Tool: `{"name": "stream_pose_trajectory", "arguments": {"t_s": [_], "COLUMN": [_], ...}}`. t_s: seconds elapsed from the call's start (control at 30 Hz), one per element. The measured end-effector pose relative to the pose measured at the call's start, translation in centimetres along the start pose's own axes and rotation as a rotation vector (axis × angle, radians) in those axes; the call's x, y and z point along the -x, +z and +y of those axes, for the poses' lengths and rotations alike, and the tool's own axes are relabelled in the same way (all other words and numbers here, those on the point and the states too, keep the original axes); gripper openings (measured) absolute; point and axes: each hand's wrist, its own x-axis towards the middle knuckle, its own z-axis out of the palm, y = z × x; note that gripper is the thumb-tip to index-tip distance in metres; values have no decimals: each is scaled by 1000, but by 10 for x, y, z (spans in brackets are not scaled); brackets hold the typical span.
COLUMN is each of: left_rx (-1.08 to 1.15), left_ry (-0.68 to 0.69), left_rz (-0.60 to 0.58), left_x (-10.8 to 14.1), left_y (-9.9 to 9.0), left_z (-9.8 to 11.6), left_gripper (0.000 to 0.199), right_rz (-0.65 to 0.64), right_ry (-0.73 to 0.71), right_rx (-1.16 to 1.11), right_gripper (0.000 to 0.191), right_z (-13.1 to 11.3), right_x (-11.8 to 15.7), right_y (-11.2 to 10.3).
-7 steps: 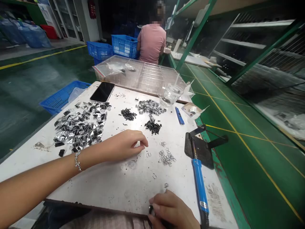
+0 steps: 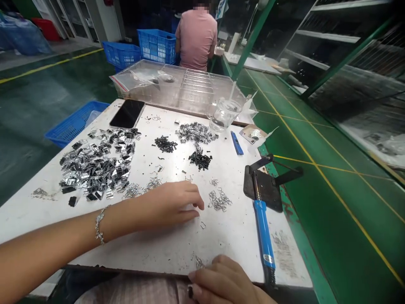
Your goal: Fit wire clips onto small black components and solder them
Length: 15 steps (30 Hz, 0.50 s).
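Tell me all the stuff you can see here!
phone: one, black, table's far left
foil pieces: big heap, silver and black, left
black bits: two small piles, middle
metal clips: small pile, silver, by the left fingertips
glass cup: one, clear, far edge
blue-handled tool: one, right edge
blue crates: several, floor behind
co-worker: one, pink shirt, seated beyond
left hand: flat on table, bracelet on wrist
right hand: near edge, pinching something small
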Motion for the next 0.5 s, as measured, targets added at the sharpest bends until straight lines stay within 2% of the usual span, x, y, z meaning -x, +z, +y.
{"name": "stream_pose_trajectory", "arguments": {"t_s": [0.07, 0.17, 0.23, 0.27, 0.37, 0.43, 0.5], "left_rx": [-47, -63, -10, 30, 109, 117, 100], "left_ry": [53, 83, 71, 62, 51, 86, 133], "left_rz": [-32, -68, -83, -98, -203, -281, -334], "left_x": [0, 1, 2, 1, 0, -1, -1], "left_y": [6, 9, 7, 5, 1, 1, 4], "left_z": [3, 4, 5, 6, 10, 14, 17], "left_gripper": [13, 14, 14, 13, 13, 16, 20], "right_rz": [64, 247, 447, 576, 806, 875, 892], "right_ry": [7, 118, 249, 348, 711, 867, 917], "right_rx": [21, -39, -187, -275, -522, -624, -685], "right_gripper": [20, 24, 28, 28, 17, 11, 8], "right_z": [0, -1, -1, 0, 8, 13, 16], "right_x": [-2, -1, 0, 0, -1, -1, -1], "right_y": [2, 7, 11, 12, 17, 18, 18]}}
